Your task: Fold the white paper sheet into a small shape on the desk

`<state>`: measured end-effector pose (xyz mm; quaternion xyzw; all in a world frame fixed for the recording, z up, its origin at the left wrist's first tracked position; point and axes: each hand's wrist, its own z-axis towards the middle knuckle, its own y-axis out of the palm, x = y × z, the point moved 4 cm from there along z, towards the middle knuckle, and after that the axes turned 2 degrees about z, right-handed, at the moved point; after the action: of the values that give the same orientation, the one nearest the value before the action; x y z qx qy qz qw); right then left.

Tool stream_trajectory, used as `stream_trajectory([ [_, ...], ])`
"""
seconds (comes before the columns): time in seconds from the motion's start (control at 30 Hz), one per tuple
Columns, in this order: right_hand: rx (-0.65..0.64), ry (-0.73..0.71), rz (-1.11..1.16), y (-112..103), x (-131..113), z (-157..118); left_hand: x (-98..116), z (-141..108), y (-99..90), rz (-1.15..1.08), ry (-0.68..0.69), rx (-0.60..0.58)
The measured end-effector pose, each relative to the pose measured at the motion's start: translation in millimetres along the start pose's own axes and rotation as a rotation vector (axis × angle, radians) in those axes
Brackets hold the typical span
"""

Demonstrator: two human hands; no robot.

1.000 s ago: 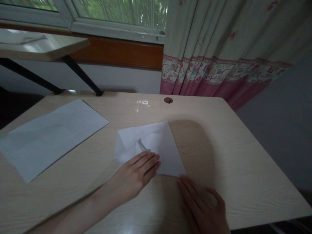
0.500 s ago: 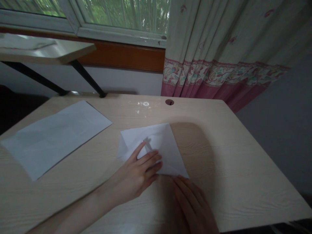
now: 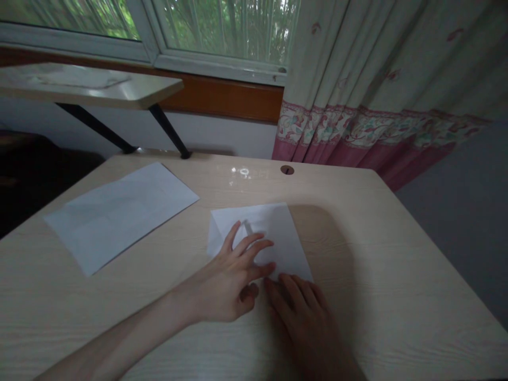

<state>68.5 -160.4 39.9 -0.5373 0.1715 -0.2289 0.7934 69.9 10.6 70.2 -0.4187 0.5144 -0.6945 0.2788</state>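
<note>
A white sheet of paper (image 3: 283, 233) with folded edges and a crease near its left corner lies flat on the table. My left hand (image 3: 238, 270) rests over its lower left part, fingers spread, thumb bent near the paper's lower edge. Beside it, at the lower right edge of the paper, my right hand (image 3: 304, 309) touches the edge with its fingers close together. Whether the right fingers pinch the paper is hidden by shadow and by the hand itself.
A larger white sheet (image 3: 127, 211) lies on the left of the wooden table (image 3: 397, 254). A raised shelf (image 3: 159, 90) on black legs stands at the back left. Behind are a window and a curtain (image 3: 357, 124). The tabletop has a round hole (image 3: 287, 170).
The view has shifted, so the table sits further right. My left fingers have spread wider and its thumb now shows. My right hand has moved left along the paper's lower edge.
</note>
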Motion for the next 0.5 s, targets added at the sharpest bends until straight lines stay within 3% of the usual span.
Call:
stream_trajectory([
  [0.23,0.005,-0.022,-0.028,1.0,-2.0,1.7,0.6,-0.4,0.0,0.015,-0.005,0.003],
  [0.5,0.014,0.079,0.038,2.1,-5.4,-2.3,-2.3,-1.6,2.0,0.036,0.013,0.033],
])
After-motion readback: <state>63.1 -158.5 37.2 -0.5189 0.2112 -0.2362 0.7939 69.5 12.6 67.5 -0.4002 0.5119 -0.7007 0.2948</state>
